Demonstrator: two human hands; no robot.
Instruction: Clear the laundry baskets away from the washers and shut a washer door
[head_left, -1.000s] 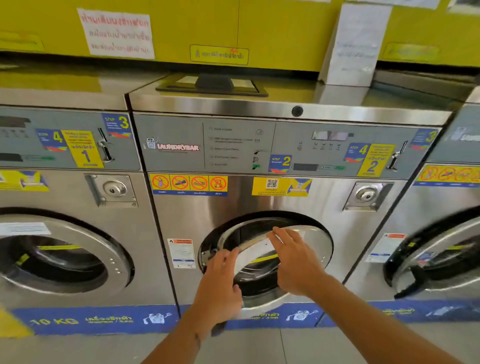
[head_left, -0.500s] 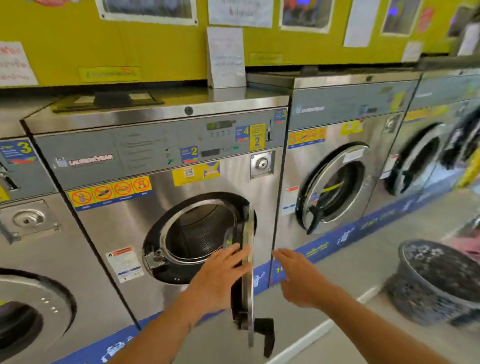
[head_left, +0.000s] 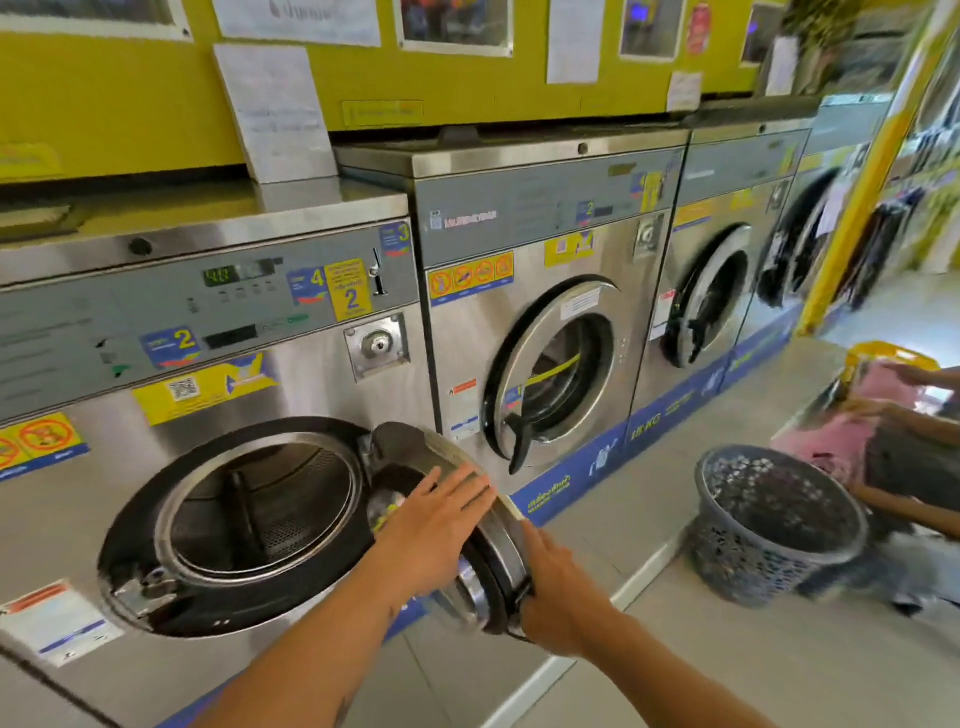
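The steel washer numbered 2 stands at the lower left with its drum exposed. Its round door is swung wide open to the right on its hinge. My left hand lies flat on the inner face of the door, fingers spread. My right hand holds the door's outer rim near the black handle. A dark grey mesh laundry basket stands on the floor at the right, in front of the bigger washers.
A larger washer to the right has its door ajar, and two more washers follow it. At the far right another person's hands handle pink laundry above the basket. A yellow pillar rises behind.
The washer door has swung from nearly shut to fully open to the right, both my hands following it. My view has turned right, bringing the grey basket and the other person into sight.
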